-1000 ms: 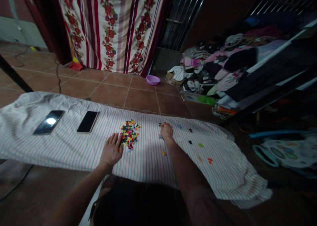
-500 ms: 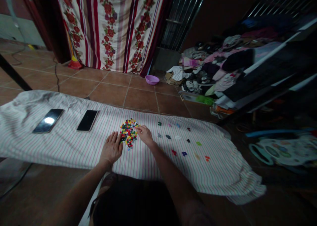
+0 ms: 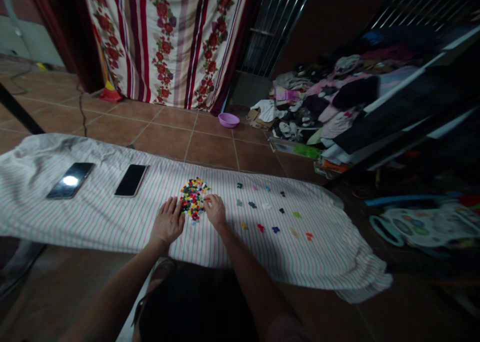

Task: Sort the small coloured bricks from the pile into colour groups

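Note:
A mixed pile of tiny coloured pieces (image 3: 193, 194), in red, yellow, green, black and white, lies on a striped cloth (image 3: 157, 232). Along the pile's left edge my left hand (image 3: 168, 221) rests flat with its fingers stretched out. At the right edge, my right hand (image 3: 215, 211) has thumb and fingertips drawn together over the pieces; whatever is between them is too small to make out. To the right lie small clusters sorted by colour, among them a yellow cluster (image 3: 244, 225), a red cluster (image 3: 260, 227), a purple cluster (image 3: 275, 229) and an orange cluster (image 3: 309, 236).
Two phones, a left phone (image 3: 70, 181) and a right phone (image 3: 131, 180), lie on the cloth's left part. Beyond it, a pink basin (image 3: 228, 120) stands on the tiled floor by a flowered curtain (image 3: 180, 47). Heaped clothes (image 3: 318, 102) fill the back right.
My right hand has shifted slightly toward me along the pile's right edge, and the yellow cluster now shows beside my forearm. My left hand stays put. The view has shifted a little.

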Action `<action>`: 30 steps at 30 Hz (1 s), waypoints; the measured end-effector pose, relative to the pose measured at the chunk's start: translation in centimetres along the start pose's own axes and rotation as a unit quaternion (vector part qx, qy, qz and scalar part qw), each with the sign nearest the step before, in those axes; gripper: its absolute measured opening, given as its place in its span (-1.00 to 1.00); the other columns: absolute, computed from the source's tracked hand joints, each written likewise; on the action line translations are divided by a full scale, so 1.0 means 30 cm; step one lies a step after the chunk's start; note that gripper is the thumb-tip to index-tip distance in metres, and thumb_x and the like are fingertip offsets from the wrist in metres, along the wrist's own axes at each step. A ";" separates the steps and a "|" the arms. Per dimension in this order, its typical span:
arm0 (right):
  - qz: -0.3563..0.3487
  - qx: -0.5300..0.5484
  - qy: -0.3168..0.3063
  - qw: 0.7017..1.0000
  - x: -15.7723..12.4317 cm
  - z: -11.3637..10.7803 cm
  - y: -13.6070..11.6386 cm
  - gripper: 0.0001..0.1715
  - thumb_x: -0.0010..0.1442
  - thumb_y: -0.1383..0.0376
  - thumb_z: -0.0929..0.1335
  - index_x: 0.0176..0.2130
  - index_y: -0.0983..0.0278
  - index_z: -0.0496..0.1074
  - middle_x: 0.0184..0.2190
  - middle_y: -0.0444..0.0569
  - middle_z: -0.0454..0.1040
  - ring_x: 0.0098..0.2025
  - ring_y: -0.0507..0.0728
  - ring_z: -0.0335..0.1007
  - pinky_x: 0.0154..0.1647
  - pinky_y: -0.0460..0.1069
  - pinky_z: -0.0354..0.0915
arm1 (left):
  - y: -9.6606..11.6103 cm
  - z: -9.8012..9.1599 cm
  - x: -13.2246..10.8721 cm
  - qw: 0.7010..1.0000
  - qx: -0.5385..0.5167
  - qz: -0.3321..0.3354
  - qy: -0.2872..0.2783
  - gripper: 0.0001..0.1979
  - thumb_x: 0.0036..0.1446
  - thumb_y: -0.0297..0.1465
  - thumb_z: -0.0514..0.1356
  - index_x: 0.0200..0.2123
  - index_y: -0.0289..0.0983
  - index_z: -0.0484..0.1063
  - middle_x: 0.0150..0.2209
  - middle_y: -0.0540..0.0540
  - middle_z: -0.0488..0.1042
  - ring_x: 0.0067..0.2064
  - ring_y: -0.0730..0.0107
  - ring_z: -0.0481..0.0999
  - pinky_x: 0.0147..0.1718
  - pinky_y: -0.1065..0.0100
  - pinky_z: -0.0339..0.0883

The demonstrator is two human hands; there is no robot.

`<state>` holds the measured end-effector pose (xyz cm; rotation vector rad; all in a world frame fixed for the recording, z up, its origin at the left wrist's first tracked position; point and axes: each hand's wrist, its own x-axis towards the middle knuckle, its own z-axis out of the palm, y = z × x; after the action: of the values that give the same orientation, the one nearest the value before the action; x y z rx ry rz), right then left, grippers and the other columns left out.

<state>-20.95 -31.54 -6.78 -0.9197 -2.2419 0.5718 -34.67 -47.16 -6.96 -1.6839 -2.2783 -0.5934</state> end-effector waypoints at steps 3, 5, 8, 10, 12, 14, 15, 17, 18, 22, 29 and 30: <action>0.026 -0.003 0.012 1.000 0.002 -0.001 -0.004 -0.86 0.12 0.43 0.29 -0.30 0.25 0.43 -0.31 -0.05 0.50 -0.20 0.12 0.37 -0.11 -0.02 0.27 | 0.001 0.000 -0.001 1.000 0.004 -0.002 -0.001 -0.48 0.25 -0.25 -0.06 0.18 -0.42 0.27 0.20 -0.38 0.30 0.27 -0.03 0.21 0.18 0.00 0.14; 0.058 -0.009 0.022 0.998 0.010 0.001 -0.007 -0.86 0.13 0.42 0.29 -0.29 0.27 0.42 -0.33 -0.04 0.50 -0.22 0.12 0.38 -0.13 -0.03 0.27 | 0.002 0.001 -0.002 1.000 0.007 -0.004 -0.001 -0.48 0.25 -0.25 -0.07 0.17 -0.42 0.27 0.20 -0.37 0.30 0.27 -0.02 0.21 0.18 0.01 0.14; 0.094 -0.012 0.029 0.995 0.019 0.009 -0.023 -0.86 0.16 0.40 0.28 -0.26 0.26 0.42 -0.34 -0.05 0.50 -0.24 0.11 0.41 -0.15 -0.04 0.28 | 0.003 0.004 -0.003 1.000 0.012 -0.001 0.002 -0.47 0.26 -0.25 -0.06 0.17 -0.44 0.27 0.20 -0.38 0.29 0.28 -0.03 0.20 0.19 0.01 0.13; 0.089 0.002 0.022 0.996 0.015 0.017 -0.043 -0.86 0.17 0.38 0.28 -0.24 0.23 0.41 -0.31 -0.07 0.51 -0.23 0.10 0.41 -0.14 -0.04 0.28 | 0.002 0.007 -0.003 1.000 0.012 0.001 0.004 -0.47 0.25 -0.25 -0.06 0.17 -0.45 0.27 0.20 -0.40 0.29 0.27 -0.03 0.20 0.18 0.01 0.14; 0.069 0.016 0.014 0.997 0.003 0.025 -0.066 -0.86 0.18 0.37 0.29 -0.24 0.20 0.41 -0.28 -0.09 0.52 -0.19 0.10 0.41 -0.11 -0.04 0.28 | 0.001 0.008 -0.003 1.000 0.009 0.001 0.007 -0.47 0.25 -0.26 -0.06 0.17 -0.44 0.26 0.20 -0.39 0.29 0.27 -0.03 0.20 0.17 0.00 0.15; 0.039 0.024 0.006 0.999 -0.011 0.029 -0.087 -0.88 0.17 0.36 0.30 -0.26 0.19 0.41 -0.26 -0.09 0.53 -0.15 0.12 0.40 -0.07 -0.01 0.27 | 0.000 0.008 -0.003 1.000 0.005 0.001 0.008 -0.48 0.26 -0.26 -0.07 0.18 -0.42 0.26 0.20 -0.38 0.29 0.28 -0.02 0.20 0.17 -0.01 0.15; 0.022 0.026 0.002 0.999 -0.017 0.030 -0.094 -0.89 0.16 0.36 0.31 -0.27 0.19 0.41 -0.26 -0.09 0.53 -0.13 0.13 0.39 -0.05 0.01 0.26 | -0.001 0.007 -0.003 1.000 0.004 0.001 0.008 -0.48 0.26 -0.26 -0.07 0.18 -0.41 0.26 0.20 -0.37 0.30 0.28 -0.01 0.20 0.17 -0.01 0.15; -0.008 0.029 -0.005 1.000 -0.026 0.029 -0.102 -0.91 0.16 0.37 0.31 -0.29 0.20 0.40 -0.25 -0.07 0.52 -0.12 0.14 0.39 -0.02 0.03 0.25 | 0.000 0.006 -0.002 1.000 0.003 0.000 0.008 -0.48 0.26 -0.26 -0.07 0.17 -0.42 0.27 0.20 -0.38 0.30 0.27 -0.02 0.21 0.17 0.00 0.15; -0.016 0.030 -0.008 0.999 -0.028 0.027 -0.103 -0.91 0.16 0.38 0.31 -0.30 0.20 0.40 -0.25 -0.07 0.52 -0.13 0.14 0.39 -0.01 0.04 0.25 | 0.000 0.006 -0.002 1.000 0.002 0.000 0.008 -0.48 0.26 -0.26 -0.07 0.17 -0.43 0.27 0.20 -0.38 0.30 0.27 -0.02 0.21 0.18 0.00 0.14; -0.002 0.027 0.006 1.000 -0.033 0.026 -0.096 -0.90 0.19 0.37 0.29 -0.27 0.20 0.39 -0.25 -0.05 0.52 -0.11 0.15 0.37 -0.04 0.05 0.26 | 0.000 0.007 -0.002 1.000 -0.005 -0.004 0.009 -0.48 0.24 -0.25 -0.06 0.17 -0.41 0.27 0.20 -0.37 0.30 0.27 -0.02 0.21 0.18 0.00 0.14; -0.006 0.004 0.031 1.000 -0.058 0.021 -0.118 -0.86 0.21 0.41 0.27 -0.23 0.21 0.38 -0.24 -0.03 0.50 -0.06 0.16 0.30 0.03 0.05 0.23 | 0.001 -0.003 -0.001 1.000 -0.003 0.001 0.008 -0.47 0.24 -0.26 -0.07 0.16 -0.45 0.28 0.19 -0.40 0.30 0.27 -0.06 0.21 0.17 -0.01 0.14; -0.009 0.000 0.032 0.999 -0.062 0.017 -0.124 -0.85 0.21 0.41 0.27 -0.23 0.21 0.38 -0.24 -0.04 0.50 -0.06 0.16 0.29 0.03 0.04 0.22 | 0.001 -0.005 -0.001 1.000 -0.006 0.001 0.008 -0.47 0.24 -0.26 -0.07 0.16 -0.46 0.28 0.19 -0.41 0.30 0.27 -0.06 0.21 0.17 -0.01 0.13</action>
<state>-21.99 -35.45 -5.66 -0.9055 -2.1915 0.5268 -34.65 -47.24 -6.83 -1.6802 -2.2652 -0.6186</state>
